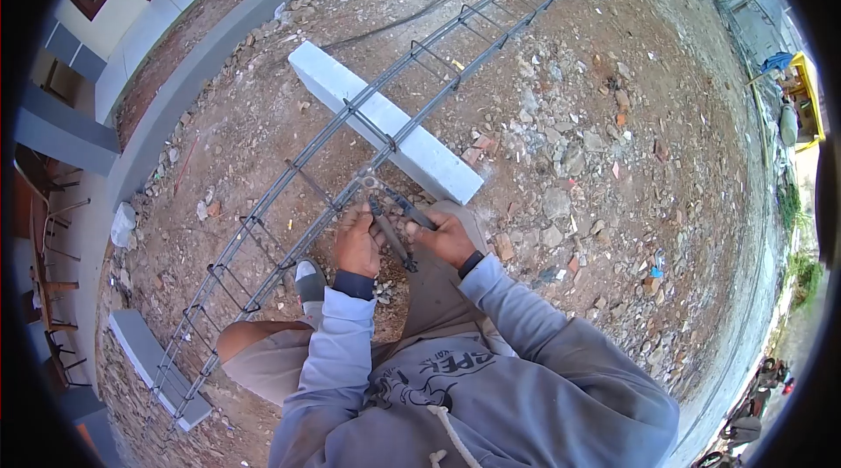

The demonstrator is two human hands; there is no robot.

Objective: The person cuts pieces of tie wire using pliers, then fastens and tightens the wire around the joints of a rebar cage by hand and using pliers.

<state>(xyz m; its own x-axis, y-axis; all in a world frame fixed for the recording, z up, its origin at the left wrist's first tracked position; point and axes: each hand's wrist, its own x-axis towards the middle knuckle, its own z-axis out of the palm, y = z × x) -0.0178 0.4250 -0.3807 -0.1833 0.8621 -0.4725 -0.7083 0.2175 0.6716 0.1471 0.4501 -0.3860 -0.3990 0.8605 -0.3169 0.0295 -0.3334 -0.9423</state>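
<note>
A person in a light grey long-sleeved top sits or crouches over brown, stony ground (561,293), seen from above through a round, dark-edged view. Both bare hands meet in front of the lap. The right hand (447,238) has its fingers wrapped around one dark handle of a pair of metal pincers (388,230), covering the end of that handle. The left hand (357,244) is beside the other handle with its fingers curled inward; whether they pinch it, or something thin, cannot be told. The pincers' pale head points away from the person, next to a long, dark steel-bar cage (392,143); whether it touches is unclear. The cage runs diagonally, resting across a whitish rectangular block (438,161) just ahead of the hands, with another pale grey block (140,350) under its near end at lower left. A dark, tangled bit below the handles is too small to identify.
</note>
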